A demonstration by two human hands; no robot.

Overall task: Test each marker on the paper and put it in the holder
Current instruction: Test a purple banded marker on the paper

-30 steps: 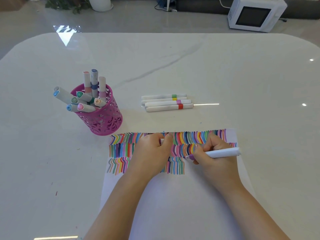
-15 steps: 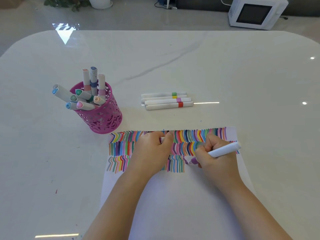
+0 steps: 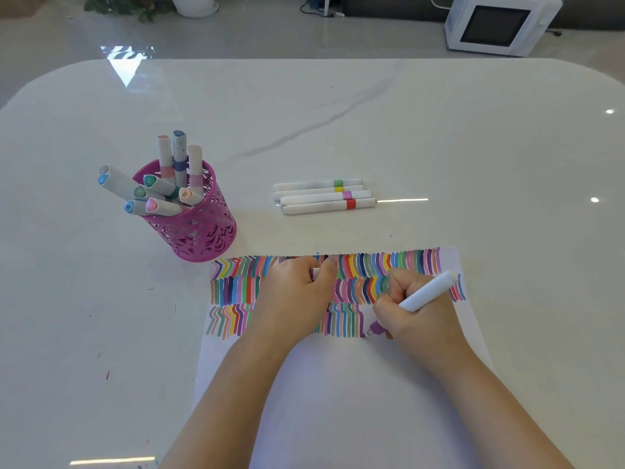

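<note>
Head view: a white marker [image 3: 427, 292] is gripped in the right hand [image 3: 419, 316], with thumb and fingers curled tight round the lower barrel and no gap left in the grasp. The barrel is tilted up and away to the right, and its blunt end is seen above the knuckles. The purple tip is pressed to the paper [image 3: 338, 401], right at the right-hand end of the nearest row of coloured strokes [image 3: 236, 289], where a purple line is seen beside it.

The left hand [image 3: 297, 299] is laid on the paper over the middle of the three rows, just left of the right hand and not touching it. Its fingers are curled in, and a small pinkish cap [image 3: 314, 273] is pinched under the thumb; only the cap's end can be made out.

Further off to the left, the pink holder [image 3: 203, 231] is stood upright on the white table [image 3: 439, 147], close to the paper's far left corner. It is crowded with capped markers [image 3: 176, 157], some upright and some leaning out to the left. Four white markers [image 3: 324, 198] are laid side by side beyond the paper, right of the holder, banded green, yellow, pink and red. A white microwave [image 3: 497, 25] is seen on the floor past the table's far right corner.
</note>
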